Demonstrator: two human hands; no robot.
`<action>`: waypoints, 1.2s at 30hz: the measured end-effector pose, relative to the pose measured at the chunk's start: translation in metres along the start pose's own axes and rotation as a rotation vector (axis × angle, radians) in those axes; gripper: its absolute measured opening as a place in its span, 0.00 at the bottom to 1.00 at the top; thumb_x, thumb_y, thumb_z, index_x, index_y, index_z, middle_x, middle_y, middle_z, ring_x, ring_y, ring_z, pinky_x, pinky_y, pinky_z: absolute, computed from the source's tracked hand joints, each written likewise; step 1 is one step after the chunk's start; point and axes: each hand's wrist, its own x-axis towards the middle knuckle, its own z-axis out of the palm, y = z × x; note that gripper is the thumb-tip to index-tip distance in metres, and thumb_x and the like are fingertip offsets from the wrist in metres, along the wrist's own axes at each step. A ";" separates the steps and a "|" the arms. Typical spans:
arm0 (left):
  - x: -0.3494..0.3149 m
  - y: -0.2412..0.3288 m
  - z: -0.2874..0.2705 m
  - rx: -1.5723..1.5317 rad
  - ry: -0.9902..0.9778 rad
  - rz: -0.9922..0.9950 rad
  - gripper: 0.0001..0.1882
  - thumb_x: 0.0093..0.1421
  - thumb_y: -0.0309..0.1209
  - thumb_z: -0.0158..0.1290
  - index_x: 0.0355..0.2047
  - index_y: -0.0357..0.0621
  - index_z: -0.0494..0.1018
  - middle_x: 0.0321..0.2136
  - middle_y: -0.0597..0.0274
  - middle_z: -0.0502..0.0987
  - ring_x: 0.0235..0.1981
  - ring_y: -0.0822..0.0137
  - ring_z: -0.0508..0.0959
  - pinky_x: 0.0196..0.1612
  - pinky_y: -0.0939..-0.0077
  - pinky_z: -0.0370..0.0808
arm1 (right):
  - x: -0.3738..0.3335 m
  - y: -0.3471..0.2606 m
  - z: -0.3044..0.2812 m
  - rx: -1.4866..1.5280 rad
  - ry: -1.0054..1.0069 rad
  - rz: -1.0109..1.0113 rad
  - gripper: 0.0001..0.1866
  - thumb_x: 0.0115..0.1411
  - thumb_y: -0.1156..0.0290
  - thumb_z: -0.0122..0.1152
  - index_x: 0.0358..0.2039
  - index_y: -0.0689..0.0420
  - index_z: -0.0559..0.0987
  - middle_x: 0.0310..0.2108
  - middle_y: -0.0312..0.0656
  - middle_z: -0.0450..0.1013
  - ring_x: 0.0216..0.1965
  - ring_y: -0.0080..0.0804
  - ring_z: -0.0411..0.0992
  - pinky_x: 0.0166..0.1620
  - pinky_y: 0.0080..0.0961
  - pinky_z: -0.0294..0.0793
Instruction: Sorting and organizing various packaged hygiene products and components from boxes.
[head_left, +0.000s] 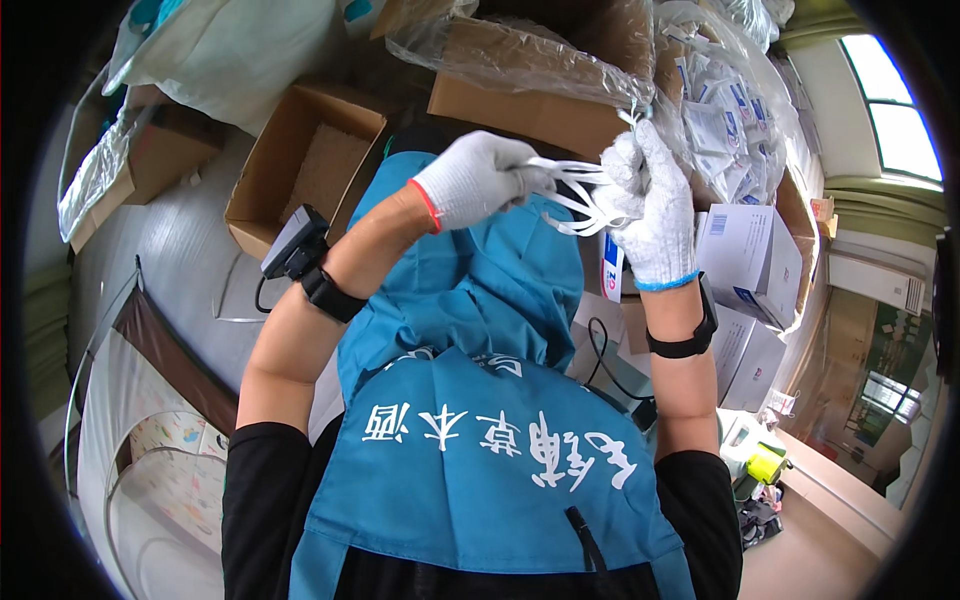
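Note:
My left hand (478, 182), in a white knit glove with a red cuff, pinches one end of a looped bundle of thin white strips (572, 172). Curled around the other end is my right hand (655, 215), gloved in white with a blue cuff. The strips hang in several loops between the two hands, above my lap; whether they are cord, elastic or plastic I cannot tell. A thin pale end sticks up by my right fingertips. Below the right hand, partly covered by it, stands a white and blue packet or box (611, 268).
A plastic-lined carton (540, 105) stands just beyond my hands. To its right, a clear bag (730, 115) holds many small white and blue packets. White boxes (745, 250) sit at the right. Another open carton (300, 165) is at the left. A blue apron (480, 450) covers my lap.

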 end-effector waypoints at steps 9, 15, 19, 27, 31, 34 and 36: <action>0.006 -0.018 0.009 0.185 0.075 0.314 0.16 0.69 0.38 0.48 0.37 0.34 0.73 0.23 0.64 0.67 0.25 0.72 0.67 0.33 0.75 0.70 | 0.009 -0.003 -0.009 0.209 0.090 0.089 0.13 0.66 0.60 0.55 0.27 0.53 0.74 0.16 0.33 0.64 0.09 0.19 0.55 0.11 0.16 0.54; -0.002 -0.002 0.008 -0.364 -0.033 0.173 0.22 0.70 0.48 0.42 0.37 0.39 0.69 0.22 0.73 0.58 0.20 0.82 0.55 0.21 0.86 0.53 | 0.009 -0.001 -0.008 0.160 -0.009 0.053 0.14 0.66 0.60 0.54 0.25 0.52 0.72 0.16 0.32 0.63 0.10 0.20 0.55 0.13 0.18 0.54; 0.005 -0.001 0.011 -0.592 0.174 0.081 0.17 0.72 0.41 0.41 0.36 0.39 0.68 0.22 0.73 0.60 0.20 0.81 0.57 0.21 0.85 0.56 | 0.006 0.000 -0.002 0.189 -0.003 0.062 0.14 0.66 0.60 0.53 0.25 0.52 0.72 0.16 0.31 0.63 0.10 0.20 0.54 0.14 0.18 0.53; 0.006 -0.003 0.003 0.274 0.180 0.461 0.10 0.71 0.30 0.40 0.39 0.38 0.69 0.26 0.67 0.67 0.27 0.77 0.65 0.31 0.82 0.67 | 0.014 -0.012 -0.024 0.223 0.047 -0.028 0.11 0.64 0.61 0.57 0.27 0.53 0.75 0.19 0.34 0.69 0.15 0.21 0.64 0.16 0.17 0.61; 0.004 0.003 0.004 0.070 0.132 0.211 0.05 0.69 0.26 0.42 0.39 0.38 0.67 0.25 0.68 0.66 0.25 0.77 0.64 0.29 0.82 0.66 | 0.014 -0.006 0.002 0.186 0.354 -0.077 0.12 0.67 0.60 0.51 0.28 0.52 0.70 0.17 0.30 0.60 0.11 0.18 0.54 0.13 0.16 0.56; 0.007 -0.004 0.004 0.042 0.001 0.064 0.08 0.66 0.30 0.51 0.36 0.37 0.68 0.23 0.65 0.70 0.23 0.77 0.69 0.27 0.80 0.70 | 0.011 -0.001 0.015 0.171 0.400 -0.088 0.13 0.67 0.61 0.52 0.26 0.52 0.72 0.16 0.29 0.61 0.11 0.18 0.56 0.13 0.16 0.56; 0.006 0.004 0.005 0.044 -0.057 0.023 0.08 0.67 0.31 0.50 0.37 0.38 0.69 0.23 0.65 0.70 0.23 0.76 0.70 0.27 0.79 0.71 | 0.013 0.000 0.004 0.040 0.332 -0.136 0.14 0.66 0.61 0.54 0.25 0.52 0.73 0.16 0.30 0.62 0.11 0.18 0.58 0.13 0.16 0.57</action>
